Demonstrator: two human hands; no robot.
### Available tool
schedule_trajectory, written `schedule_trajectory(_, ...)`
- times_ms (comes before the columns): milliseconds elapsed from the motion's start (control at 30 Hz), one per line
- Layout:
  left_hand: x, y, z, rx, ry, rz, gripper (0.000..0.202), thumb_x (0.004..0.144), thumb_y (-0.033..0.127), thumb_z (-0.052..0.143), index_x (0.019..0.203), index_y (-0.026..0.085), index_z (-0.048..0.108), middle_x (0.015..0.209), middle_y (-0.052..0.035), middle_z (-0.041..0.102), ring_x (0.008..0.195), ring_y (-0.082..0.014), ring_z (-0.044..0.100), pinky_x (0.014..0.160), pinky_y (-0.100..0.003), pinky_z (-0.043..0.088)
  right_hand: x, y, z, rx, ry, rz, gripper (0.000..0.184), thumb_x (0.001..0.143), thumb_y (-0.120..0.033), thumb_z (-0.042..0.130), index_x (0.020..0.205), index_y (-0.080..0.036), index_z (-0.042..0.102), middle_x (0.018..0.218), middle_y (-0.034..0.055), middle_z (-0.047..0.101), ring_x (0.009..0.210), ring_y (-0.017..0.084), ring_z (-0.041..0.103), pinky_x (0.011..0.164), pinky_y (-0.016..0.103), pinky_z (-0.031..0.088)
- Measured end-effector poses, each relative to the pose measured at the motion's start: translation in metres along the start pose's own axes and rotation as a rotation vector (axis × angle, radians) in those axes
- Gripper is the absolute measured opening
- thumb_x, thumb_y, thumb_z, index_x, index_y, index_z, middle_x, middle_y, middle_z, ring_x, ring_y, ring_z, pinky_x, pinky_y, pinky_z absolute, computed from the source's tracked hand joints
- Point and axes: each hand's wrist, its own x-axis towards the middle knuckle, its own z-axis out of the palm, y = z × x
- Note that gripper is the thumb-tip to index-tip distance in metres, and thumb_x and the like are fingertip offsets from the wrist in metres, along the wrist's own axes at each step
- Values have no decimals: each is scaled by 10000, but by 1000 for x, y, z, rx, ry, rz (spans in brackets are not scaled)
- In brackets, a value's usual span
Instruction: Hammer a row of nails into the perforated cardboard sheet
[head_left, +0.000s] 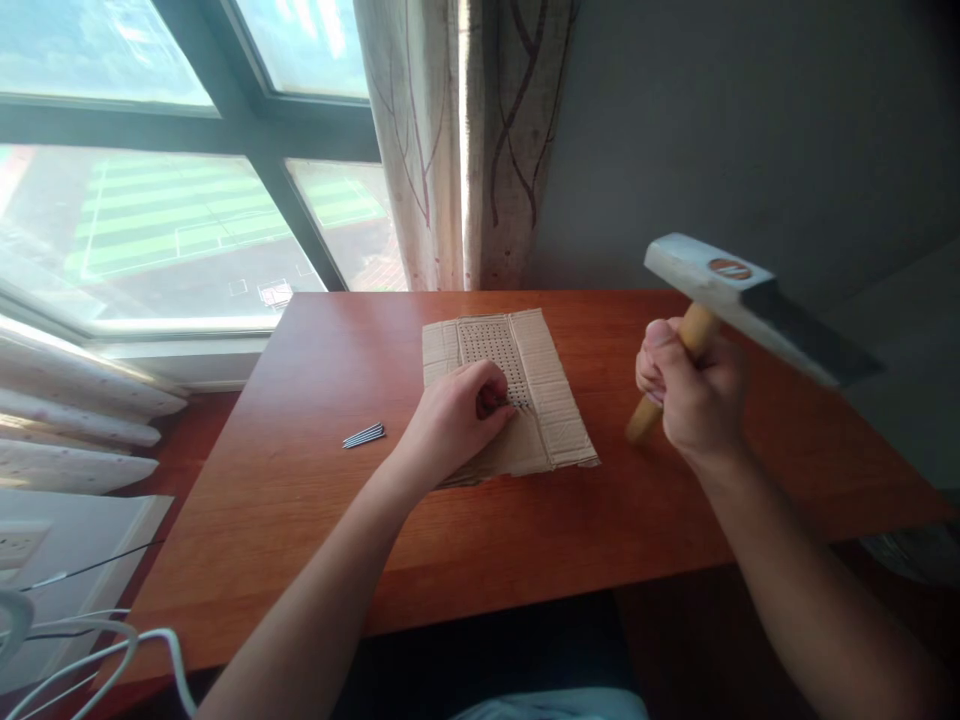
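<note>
My right hand [690,385] is closed around the wooden handle of a hammer [709,272], raised above the right part of the table. The hammer has a pale metal head with a dark wedge-shaped end, tilted down to the right and blurred at its tip. On the cardboard sheet [559,400], my left hand [469,405] rests with thumb and fingers pinched together; whatever they hold is too small or hidden to make out. Beyond these fingers the cardboard shows rows of small dark holes. A small bundle of metal nails [364,435] lies left of my left hand.
The reddish-brown wooden table [277,520] carries these things. Behind it hang patterned curtains [420,130], beside a large window [157,220] on the left and a grey wall [712,130] on the right. White cables [142,640] loop at the lower left.
</note>
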Motion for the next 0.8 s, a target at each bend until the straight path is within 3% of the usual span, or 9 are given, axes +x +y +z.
schedule_trajectory(133, 1, -1, 0, 8, -6, -1, 139, 766, 164, 688, 849, 198, 583, 794, 18, 636, 705, -131, 578, 625, -252, 433, 8, 16, 9, 197, 143, -49, 481, 902, -484, 600, 580, -228, 352, 453, -93, 262, 355, 59, 229, 345, 242, 168)
schedule_trajectory(267, 1, -1, -2, 4, -15, -1, 125, 768, 177, 693, 848, 195, 598, 787, 13, 635, 697, -130, 570, 619, -254, 438, 10, 18, 9, 231, 182, -66, 497, 891, -487, 621, 575, -227, 338, 451, -90, 270, 352, 56, 238, 338, 241, 158)
schedule_trajectory(400, 0, 1, -10, -288, -26, -2, 101, 828, 235, 665, 901, 182, 620, 867, -24, 668, 744, -130, 608, 652, -252, 496, 7, 19, 5, 211, 145, -42, 525, 891, -513, 614, 571, -228, 313, 457, -84, 271, 359, 57, 259, 344, 243, 188)
schedule_trajectory(467, -1, 0, -18, -484, 55, -3, 139, 848, 274, 658, 935, 171, 626, 954, -63, 687, 844, -152, 643, 710, -260, 533, 6, 20, 4, 200, 120, -38, 532, 890, -534, 607, 574, -227, 308, 462, -83, 271, 364, 58, 261, 348, 241, 198)
schedule_trajectory(533, -4, -5, -29, -538, 201, -27, 170, 842, 307, 669, 934, 170, 632, 966, -74, 693, 878, -165, 653, 733, -267, 547, 5, 21, 4, 206, 100, -39, 527, 887, -547, 604, 584, -227, 314, 466, -84, 274, 367, 57, 251, 351, 238, 194)
schedule_trajectory(600, -12, -16, -40, -443, 332, -70, 176, 834, 329, 673, 913, 176, 636, 903, -52, 690, 813, -155, 648, 702, -262, 544, 6, 21, 3, 226, 101, -39, 516, 882, -544, 612, 593, -228, 324, 468, -87, 273, 369, 57, 242, 352, 236, 182)
schedule_trajectory(667, -23, -32, -49, -263, 375, -110, 174, 840, 342, 656, 907, 183, 640, 857, -30, 680, 754, -145, 641, 680, -258, 533, 6, 21, 2, 254, 112, -41, 509, 882, -527, 622, 594, -226, 329, 470, -86, 273, 370, 56, 241, 352, 237, 173)
schedule_trajectory(800, -56, -65, -58, 247, 269, -135, 153, 891, 326, 570, 879, 203, 660, 806, -4, 672, 689, -136, 620, 670, -255, 485, 5, 23, 0, 329, 102, -68, 504, 905, -464, 623, 583, -220, 323, 469, -86, 269, 369, 50, 238, 357, 233, 164)
